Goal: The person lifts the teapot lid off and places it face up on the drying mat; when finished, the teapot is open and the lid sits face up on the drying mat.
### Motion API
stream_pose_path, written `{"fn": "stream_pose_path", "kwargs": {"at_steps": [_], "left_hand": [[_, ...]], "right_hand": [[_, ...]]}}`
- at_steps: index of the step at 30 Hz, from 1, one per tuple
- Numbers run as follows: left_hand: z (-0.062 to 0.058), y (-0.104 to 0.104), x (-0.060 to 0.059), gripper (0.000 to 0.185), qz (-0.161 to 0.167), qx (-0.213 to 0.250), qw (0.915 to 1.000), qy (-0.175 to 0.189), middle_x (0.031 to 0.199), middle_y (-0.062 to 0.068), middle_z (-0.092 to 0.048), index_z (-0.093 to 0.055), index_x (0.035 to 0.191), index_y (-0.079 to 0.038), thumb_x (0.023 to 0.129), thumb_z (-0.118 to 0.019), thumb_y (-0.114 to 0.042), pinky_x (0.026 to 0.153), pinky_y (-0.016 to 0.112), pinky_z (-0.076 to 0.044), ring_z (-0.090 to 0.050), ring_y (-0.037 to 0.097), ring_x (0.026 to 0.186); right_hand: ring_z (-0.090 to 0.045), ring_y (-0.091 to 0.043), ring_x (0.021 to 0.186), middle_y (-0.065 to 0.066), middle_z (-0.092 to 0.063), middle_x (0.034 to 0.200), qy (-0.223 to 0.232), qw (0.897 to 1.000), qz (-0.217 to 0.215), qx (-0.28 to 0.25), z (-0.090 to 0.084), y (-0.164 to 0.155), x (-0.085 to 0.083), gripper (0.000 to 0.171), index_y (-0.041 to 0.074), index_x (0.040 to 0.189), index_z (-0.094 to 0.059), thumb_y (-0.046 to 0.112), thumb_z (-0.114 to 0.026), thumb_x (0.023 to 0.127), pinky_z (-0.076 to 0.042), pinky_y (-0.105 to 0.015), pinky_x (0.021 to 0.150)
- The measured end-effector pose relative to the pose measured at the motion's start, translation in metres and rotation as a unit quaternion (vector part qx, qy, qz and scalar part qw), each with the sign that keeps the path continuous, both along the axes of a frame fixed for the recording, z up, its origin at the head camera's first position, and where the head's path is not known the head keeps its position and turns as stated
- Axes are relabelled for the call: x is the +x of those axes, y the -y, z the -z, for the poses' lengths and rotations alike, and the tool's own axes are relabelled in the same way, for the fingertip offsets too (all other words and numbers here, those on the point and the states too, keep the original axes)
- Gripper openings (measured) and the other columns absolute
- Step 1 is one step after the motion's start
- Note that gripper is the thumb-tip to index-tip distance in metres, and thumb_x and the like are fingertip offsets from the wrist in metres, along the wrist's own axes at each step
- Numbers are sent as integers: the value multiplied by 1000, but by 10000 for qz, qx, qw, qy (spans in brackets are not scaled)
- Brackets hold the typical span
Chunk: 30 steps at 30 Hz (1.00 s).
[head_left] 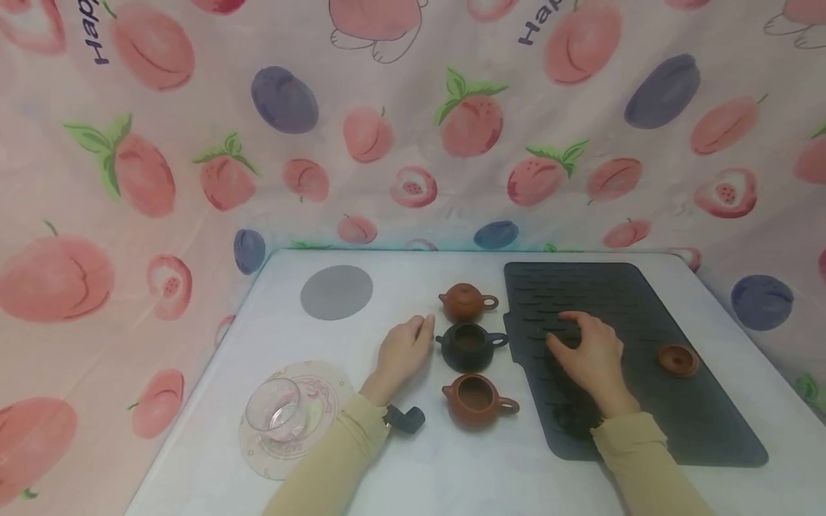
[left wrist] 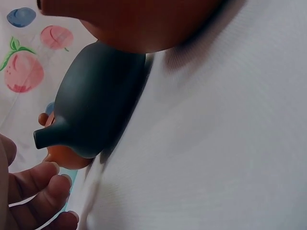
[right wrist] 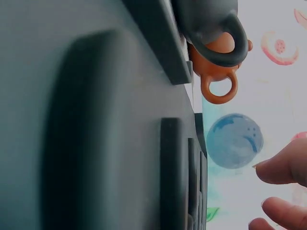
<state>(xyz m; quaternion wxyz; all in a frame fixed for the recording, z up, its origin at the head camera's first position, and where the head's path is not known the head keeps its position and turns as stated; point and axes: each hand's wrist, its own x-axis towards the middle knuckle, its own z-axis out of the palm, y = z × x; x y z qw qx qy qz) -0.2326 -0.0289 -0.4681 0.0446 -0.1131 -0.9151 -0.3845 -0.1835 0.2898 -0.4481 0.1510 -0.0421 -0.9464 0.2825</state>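
Note:
Three small teapots stand in a row on the white table. A lidded orange-brown teapot [head_left: 463,304] is at the back, a black teapot [head_left: 467,360] with an uncovered mouth in the middle, and a reddish-brown teapot [head_left: 474,416], also uncovered, in front. My left hand [head_left: 403,352] is beside the black teapot's spout, its fingers loosely bent and holding nothing; the left wrist view shows the fingertips [left wrist: 60,184] below that spout. Over the dark ridged mat [head_left: 581,287], my right hand [head_left: 590,356] has thumb and fingers spread apart with nothing visible between them.
A small brown lid [head_left: 677,360] lies on the mat's right side. At the left, a clear glass cup [head_left: 274,410] stands on a round patterned placemat [head_left: 325,380]. A flat grey disc [head_left: 337,292] lies behind it. Fruit-print cloth [head_left: 400,136] rises behind the table.

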Motion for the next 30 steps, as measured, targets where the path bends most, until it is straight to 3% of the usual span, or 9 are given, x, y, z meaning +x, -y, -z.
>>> {"fn": "stream_pose_path", "kwargs": {"at_steps": [12,30], "left_hand": [[-1,-5,-4,42,-6,-20,10000,-56,72,-3,-58,-61,84,-19,110,-39,-45,64,35,-43,-55,20,70],[1,-10,-17,44,-75,197,9995,215,74,-5,-60,-62,87,-19,110,-38,-48,65,35,-44,-56,17,70]], "right_hand": [[-44,-52,126,-27,-59,132,29,9996,-237,133,-3,6,-10,49,0,132,-58,22,-74,91,-20,-72,101],[-46,-49,124,-24,-60,132,-56,9971,-714,267,-15,24,-33,49,1,132,-59,25,-74,91,-23,-70,101]]}}
